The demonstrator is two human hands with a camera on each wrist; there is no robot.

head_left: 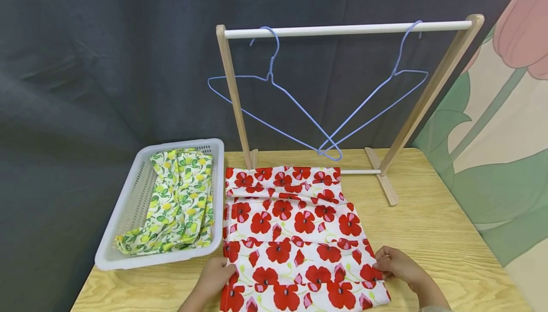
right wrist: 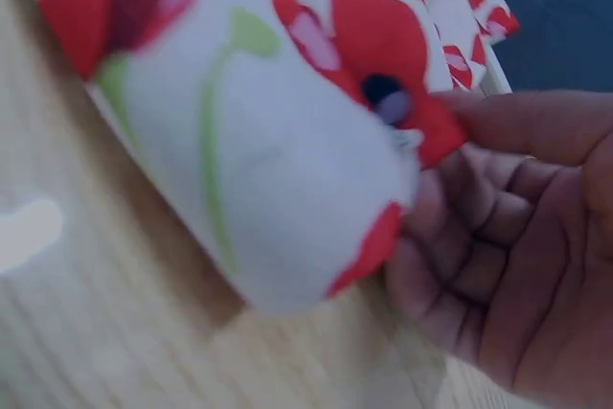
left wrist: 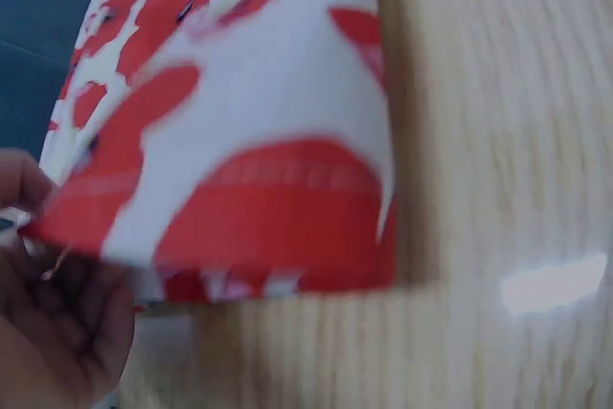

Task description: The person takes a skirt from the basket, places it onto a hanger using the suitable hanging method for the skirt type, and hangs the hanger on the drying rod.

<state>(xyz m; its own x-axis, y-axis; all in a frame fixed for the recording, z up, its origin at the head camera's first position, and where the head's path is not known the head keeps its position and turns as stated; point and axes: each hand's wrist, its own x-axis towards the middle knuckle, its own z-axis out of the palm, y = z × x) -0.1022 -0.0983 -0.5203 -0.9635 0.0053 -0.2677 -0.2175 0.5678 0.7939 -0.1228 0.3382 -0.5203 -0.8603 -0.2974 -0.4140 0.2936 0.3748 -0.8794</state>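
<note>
A white cloth with red flowers (head_left: 295, 236) lies on the table in folded layers, in front of the rack. At its left edge, my left hand (head_left: 215, 276) pinches the fabric between thumb and fingers; the left wrist view shows that hand (left wrist: 62, 304) at a stitched hem. On the opposite side my right hand (head_left: 397, 267) pinches the right edge. Up close in the right wrist view, the thumb and curled fingers of that hand (right wrist: 517, 227) hold a fold of the cloth (right wrist: 287, 160).
Left of the cloth stands a white plastic basket (head_left: 124, 207) holding lemon-print fabric (head_left: 184, 198). Behind is a wooden rack with a white rail (head_left: 342, 30), from which two blue wire hangers (head_left: 295, 102) (head_left: 381, 83) hang, their lower corners crossing. A dark curtain backs the table (head_left: 428, 217).
</note>
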